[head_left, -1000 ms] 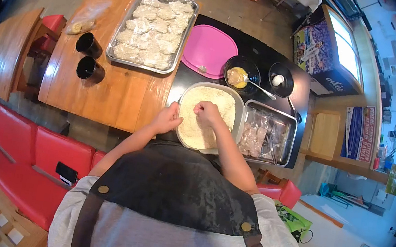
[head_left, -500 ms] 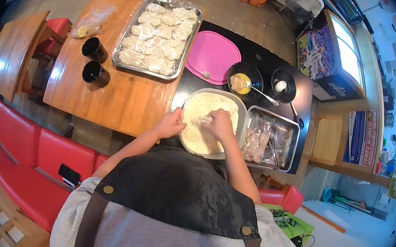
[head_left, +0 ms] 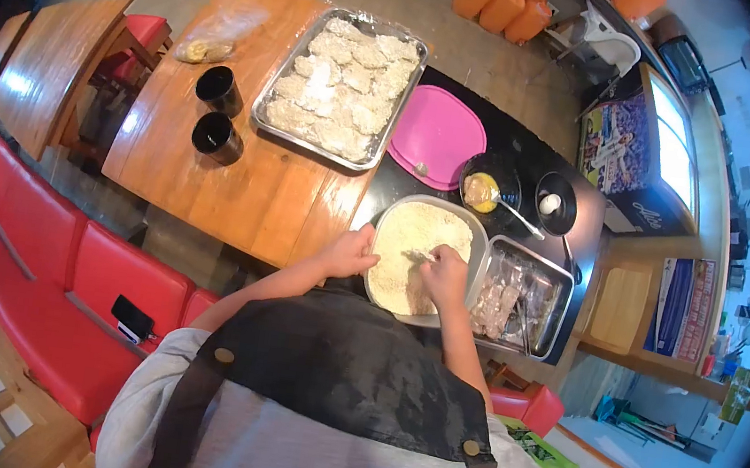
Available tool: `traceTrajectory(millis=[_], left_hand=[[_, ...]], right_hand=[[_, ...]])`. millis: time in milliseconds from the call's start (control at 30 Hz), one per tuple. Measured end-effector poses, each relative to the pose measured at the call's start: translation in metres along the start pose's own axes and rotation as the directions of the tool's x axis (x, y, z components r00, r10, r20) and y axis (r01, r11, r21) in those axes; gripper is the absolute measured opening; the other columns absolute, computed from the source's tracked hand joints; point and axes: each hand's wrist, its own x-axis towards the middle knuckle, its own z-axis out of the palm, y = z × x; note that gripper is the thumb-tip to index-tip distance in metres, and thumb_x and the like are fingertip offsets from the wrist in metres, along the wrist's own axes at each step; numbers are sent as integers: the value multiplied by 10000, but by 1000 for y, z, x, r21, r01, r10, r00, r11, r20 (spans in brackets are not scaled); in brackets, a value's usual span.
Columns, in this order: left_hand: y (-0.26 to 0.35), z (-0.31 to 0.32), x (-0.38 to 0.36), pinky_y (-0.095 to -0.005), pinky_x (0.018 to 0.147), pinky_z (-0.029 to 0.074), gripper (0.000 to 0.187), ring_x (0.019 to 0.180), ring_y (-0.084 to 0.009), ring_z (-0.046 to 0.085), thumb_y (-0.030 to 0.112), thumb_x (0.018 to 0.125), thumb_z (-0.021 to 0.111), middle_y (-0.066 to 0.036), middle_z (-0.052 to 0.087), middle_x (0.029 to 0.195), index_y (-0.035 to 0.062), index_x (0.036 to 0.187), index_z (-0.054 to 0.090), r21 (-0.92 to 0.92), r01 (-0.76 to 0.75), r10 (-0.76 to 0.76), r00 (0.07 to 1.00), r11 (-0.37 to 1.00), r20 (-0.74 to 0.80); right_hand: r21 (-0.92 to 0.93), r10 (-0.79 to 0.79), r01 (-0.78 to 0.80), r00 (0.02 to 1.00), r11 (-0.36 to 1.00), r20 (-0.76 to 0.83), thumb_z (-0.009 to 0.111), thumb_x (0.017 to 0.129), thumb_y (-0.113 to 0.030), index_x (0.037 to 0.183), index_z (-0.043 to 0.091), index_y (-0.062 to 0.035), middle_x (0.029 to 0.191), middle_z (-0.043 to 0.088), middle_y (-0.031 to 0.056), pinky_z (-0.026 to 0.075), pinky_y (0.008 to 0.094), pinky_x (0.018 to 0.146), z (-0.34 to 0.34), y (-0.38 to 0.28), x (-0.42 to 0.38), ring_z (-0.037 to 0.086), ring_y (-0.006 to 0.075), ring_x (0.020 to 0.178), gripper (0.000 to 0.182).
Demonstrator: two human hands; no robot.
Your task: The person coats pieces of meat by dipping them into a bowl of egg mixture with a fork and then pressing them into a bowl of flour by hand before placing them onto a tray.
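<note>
A pale rectangular tub [head_left: 479, 248] holds a bed of breadcrumbs [head_left: 423, 231]. At its left rim my left hand [head_left: 350, 253] is closed, thumb reaching over the edge. Inside the tub, low over the crumbs, my right hand [head_left: 447, 278] has its crumb-coated fingers pinched together; whether anything is between them I cannot make out. To the right stands a metal tray [head_left: 565, 302] with raw meat pieces [head_left: 494, 307] and tongs. Behind the tub, a black bowl [head_left: 517, 179] contains beaten egg, a piece of meat and a spoon [head_left: 521, 217].
A large metal tray [head_left: 261, 124] of breaded pieces lies at the back left. A pink lid [head_left: 440, 138], two black cups [head_left: 220, 91] [head_left: 218, 139], a plastic bag [head_left: 205, 49] and a black bowl with an egg [head_left: 550, 203] are around. A red bench [head_left: 124, 272] runs along the left.
The view has shifted, so the table things appear farther right and lower. My right hand has moved slightly nearer the tub's right side. My left hand stays at the rim.
</note>
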Motion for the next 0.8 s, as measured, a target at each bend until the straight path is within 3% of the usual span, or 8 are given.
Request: traceTrajectory(millis=[167, 267, 367, 567, 633, 667, 733, 800], left_hand=[[-6, -4, 2, -274, 478, 452, 278, 504, -152, 567, 192, 828, 586, -84, 567, 581, 21, 870, 371, -190, 2, 17, 995, 982, 99], [-11, -10, 5, -227, 461, 448, 271, 518, -110, 559, 198, 858, 580, -44, 537, 631, 48, 859, 354, -298, 23, 36, 981, 954, 193], [-10, -13, 3, -237, 497, 463, 278, 574, -116, 572, 184, 851, 586, -45, 517, 654, 49, 871, 343, -360, 53, 38, 969, 932, 243], [-16, -11, 3, -266, 510, 470, 284, 575, -137, 576, 154, 829, 593, -61, 526, 681, 23, 908, 354, -286, -14, 79, 973, 958, 217], [-4, -20, 0, -286, 537, 474, 311, 589, -151, 580, 160, 802, 607, -70, 546, 692, 12, 936, 370, -161, -23, 54, 980, 987, 190], [-8, -19, 1, -286, 537, 474, 311, 589, -151, 580, 160, 802, 607, -70, 546, 692, 12, 936, 370, -158, -27, 56, 982, 987, 183], [-20, -14, 1, -290, 559, 479, 318, 593, -151, 581, 181, 796, 609, -72, 567, 682, 19, 944, 378, -195, -125, 154, 978, 973, 142], [-23, -14, 3, -289, 561, 475, 302, 588, -144, 578, 203, 806, 603, -66, 572, 664, 41, 924, 376, -132, -106, 126, 980, 986, 154]], right_hand=[[2, -52, 52, 999, 999, -17, 605, 616, -99, 744, 561, -6, 709, 579, 166, 468, 392, 633, -36, -33, 36, 580, 321, 671, 164], [11, -232, 233, 972, 972, -44, 599, 624, -88, 752, 544, 3, 702, 561, 179, 456, 393, 609, -50, -69, 86, 572, 336, 669, 167], [-15, -437, 436, 898, 900, -57, 588, 620, -73, 755, 545, 8, 708, 550, 186, 452, 408, 603, -43, -117, 139, 558, 355, 672, 164], [222, -740, 709, 661, 669, 124, 586, 592, -131, 757, 575, 4, 714, 584, 181, 477, 403, 654, 38, -212, 233, 579, 350, 699, 213], [229, -692, 655, 648, 720, 319, 638, 591, -188, 771, 583, -2, 706, 598, 168, 475, 370, 645, 66, -235, 252, 597, 300, 703, 265], [229, -697, 662, 643, 714, 318, 638, 591, -188, 771, 583, -2, 706, 598, 168, 475, 370, 645, 79, -243, 259, 597, 300, 703, 265], [144, -594, 633, 590, 761, 547, 667, 579, -230, 846, 613, -20, 785, 626, 167, 480, 368, 685, 108, -249, 278, 610, 287, 758, 344], [144, -570, 616, 579, 774, 583, 670, 577, -239, 886, 622, -34, 820, 632, 163, 480, 365, 712, 137, -242, 294, 611, 288, 786, 374]])
